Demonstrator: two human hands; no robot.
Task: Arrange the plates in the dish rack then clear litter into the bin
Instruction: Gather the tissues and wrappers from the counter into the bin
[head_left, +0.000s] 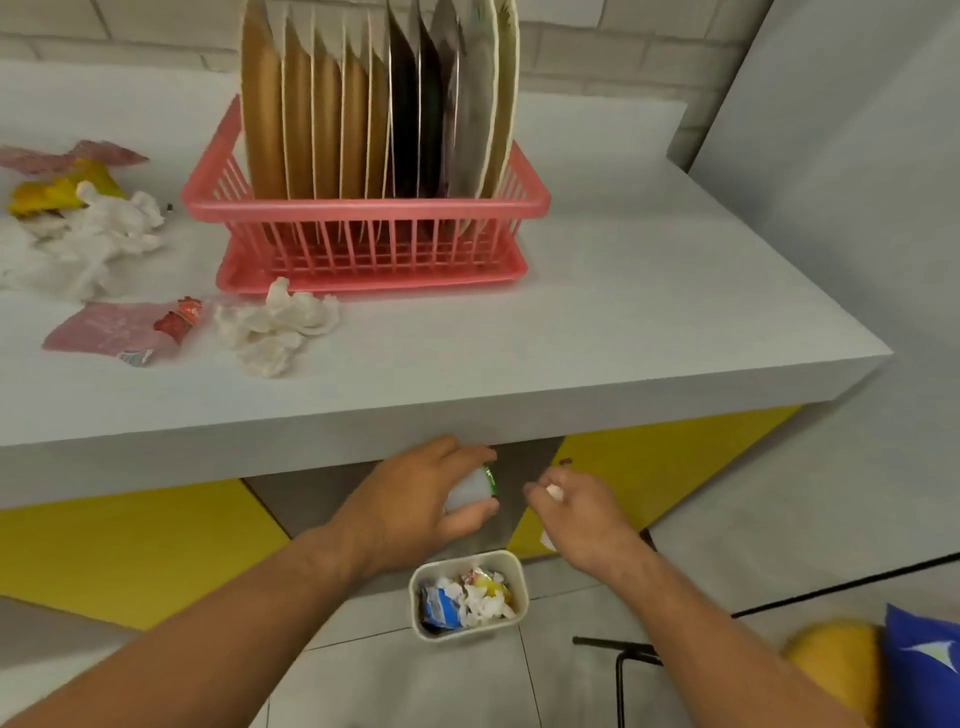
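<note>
Soft, light tissues lie on the tabletop at the left for me to pinch anywhere, my left hand has its grip curled round a light, squashy cup over the bin, and my right hand grip pinches a paper scrap.

White counter over yellow cabinet doors, grey floor tiles

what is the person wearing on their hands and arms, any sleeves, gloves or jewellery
The left hand and right hand are uncovered: no gloves, rings, watch or bracelet show. Both forearms are uncovered too, with no sleeve in view down to the picture's edge.
</note>
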